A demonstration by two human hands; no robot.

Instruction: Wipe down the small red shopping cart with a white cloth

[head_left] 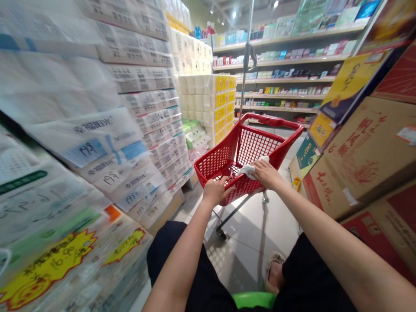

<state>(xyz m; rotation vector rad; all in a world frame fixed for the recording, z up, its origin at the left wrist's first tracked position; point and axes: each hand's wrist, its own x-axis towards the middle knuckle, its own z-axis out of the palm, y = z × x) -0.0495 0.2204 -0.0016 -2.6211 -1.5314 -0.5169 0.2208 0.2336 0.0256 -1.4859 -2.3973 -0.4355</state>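
Observation:
A red shopping cart (256,145) with a lattice basket stands on the tiled floor in front of me. My left hand (215,192) grips the basket's near rim, its fingers curled over the edge. To the right of it, my right hand (264,172) holds a white cloth (248,170) against the same rim, near the corner. The fingers of this hand press on the cloth. Inside the basket, the red bottom shows partly behind my hands.
Tall stacks of wrapped paper packs (139,78) rise on the left. Cardboard boxes (370,147) are piled on the right. Shelves (286,60) of goods span the back. A thin metal pole (248,26) stands behind the cart. Something green (253,300) is beneath me.

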